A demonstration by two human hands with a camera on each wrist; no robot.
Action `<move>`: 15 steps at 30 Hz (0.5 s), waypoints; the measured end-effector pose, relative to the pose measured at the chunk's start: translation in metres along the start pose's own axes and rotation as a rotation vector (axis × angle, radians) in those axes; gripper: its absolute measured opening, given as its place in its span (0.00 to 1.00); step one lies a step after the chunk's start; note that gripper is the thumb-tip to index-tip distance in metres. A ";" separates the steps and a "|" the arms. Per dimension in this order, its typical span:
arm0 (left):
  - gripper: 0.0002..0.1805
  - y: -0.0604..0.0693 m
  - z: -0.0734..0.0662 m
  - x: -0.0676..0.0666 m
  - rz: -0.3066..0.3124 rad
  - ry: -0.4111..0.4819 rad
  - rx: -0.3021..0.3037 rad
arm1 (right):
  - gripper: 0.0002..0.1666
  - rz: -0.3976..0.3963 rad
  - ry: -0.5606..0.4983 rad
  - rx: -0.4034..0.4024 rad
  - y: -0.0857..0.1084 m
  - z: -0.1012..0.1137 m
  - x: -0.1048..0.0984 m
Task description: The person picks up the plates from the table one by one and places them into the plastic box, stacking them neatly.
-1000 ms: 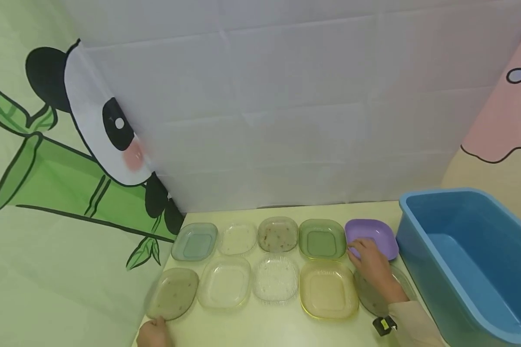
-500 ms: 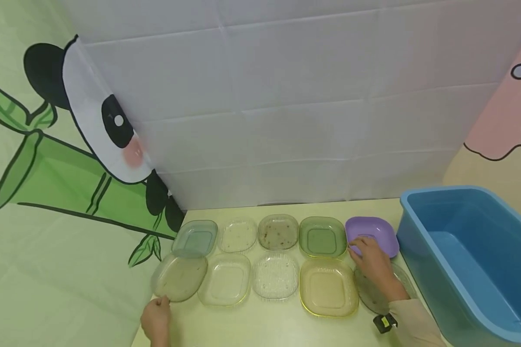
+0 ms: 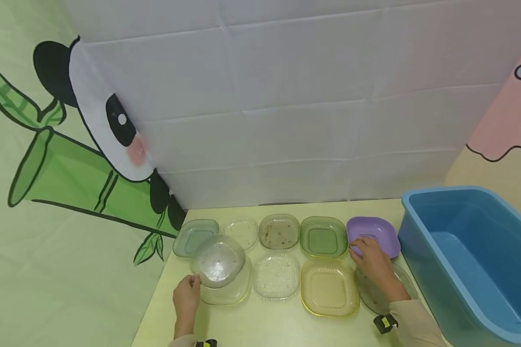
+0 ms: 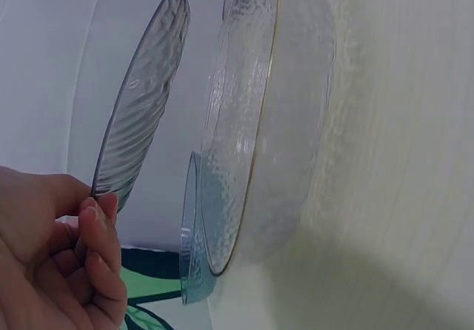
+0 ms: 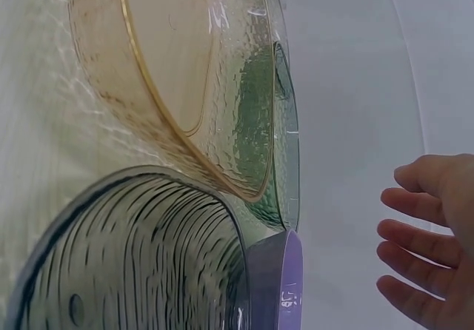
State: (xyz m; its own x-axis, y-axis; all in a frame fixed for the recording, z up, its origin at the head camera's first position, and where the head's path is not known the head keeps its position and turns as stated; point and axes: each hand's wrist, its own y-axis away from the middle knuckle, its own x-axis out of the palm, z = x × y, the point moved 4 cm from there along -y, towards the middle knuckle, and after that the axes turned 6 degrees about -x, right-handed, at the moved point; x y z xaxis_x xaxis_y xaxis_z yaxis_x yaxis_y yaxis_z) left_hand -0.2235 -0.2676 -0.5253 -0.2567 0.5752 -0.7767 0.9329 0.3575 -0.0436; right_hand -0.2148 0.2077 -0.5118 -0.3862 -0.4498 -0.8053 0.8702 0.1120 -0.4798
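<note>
My left hand (image 3: 186,296) pinches the near-left edge of a smoky clear plate with a swirled ribbed side (image 3: 218,261), between thumb and fingers. In the left wrist view that ribbed plate (image 4: 141,108) is tilted and raised off the table. Beneath it sits a clear plate with a thin gold rim (image 3: 230,294), partly covered. Fingers relaxed and slightly spread, my right hand (image 5: 437,234) holds nothing. In the head view it hovers over the front of a purple dish (image 3: 379,231), partly hiding it and a grey-green ribbed plate (image 3: 373,294).
A teal plate (image 3: 186,243), a clear dish (image 3: 241,231), a speckled dish (image 3: 279,231) and a green plate (image 3: 323,238) line the back. A clear ridged dish (image 3: 277,277) and an amber plate (image 3: 328,289) sit nearer. A blue tub (image 3: 425,260) stands right.
The left hand has lifted the smoky plate from the table's left side and carried it right and backward, over the gold-rimmed clear plate. The right hand has stayed nearly still.
</note>
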 end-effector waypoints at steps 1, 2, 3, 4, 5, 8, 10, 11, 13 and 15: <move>0.14 0.000 -0.004 0.004 0.007 0.005 0.014 | 0.11 0.001 -0.001 0.000 0.000 -0.001 0.001; 0.14 0.001 -0.008 0.008 0.010 0.007 0.026 | 0.11 0.002 -0.004 0.001 0.000 -0.001 0.002; 0.14 0.001 -0.013 0.011 0.014 0.007 0.037 | 0.11 0.005 -0.006 0.003 0.001 -0.002 0.003; 0.14 0.002 -0.016 0.015 0.018 0.004 0.052 | 0.11 0.009 -0.009 0.006 0.001 -0.002 0.003; 0.14 0.002 -0.021 0.020 0.021 0.004 0.067 | 0.11 0.012 -0.011 0.011 0.001 -0.003 0.004; 0.14 0.006 -0.034 0.034 0.048 0.008 0.117 | 0.11 0.019 -0.013 0.020 0.001 -0.005 0.006; 0.14 0.009 -0.043 0.043 0.068 0.018 0.151 | 0.11 0.017 -0.015 0.019 0.001 -0.006 0.007; 0.14 0.011 -0.048 0.047 0.081 0.026 0.165 | 0.11 0.016 -0.016 0.018 0.001 -0.007 0.008; 0.14 0.014 -0.056 0.054 0.095 0.035 0.192 | 0.11 0.014 -0.019 0.014 0.001 -0.007 0.009; 0.14 0.016 -0.065 0.061 0.096 0.036 0.213 | 0.11 0.008 -0.021 0.009 0.002 -0.008 0.010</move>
State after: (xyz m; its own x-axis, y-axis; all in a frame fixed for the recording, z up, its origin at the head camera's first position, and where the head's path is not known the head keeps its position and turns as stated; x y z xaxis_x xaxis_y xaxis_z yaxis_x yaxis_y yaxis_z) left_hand -0.2402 -0.1792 -0.5323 -0.1690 0.6261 -0.7612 0.9848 0.1388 -0.1044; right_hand -0.2194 0.2103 -0.5231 -0.3732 -0.4676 -0.8013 0.8758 0.1074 -0.4705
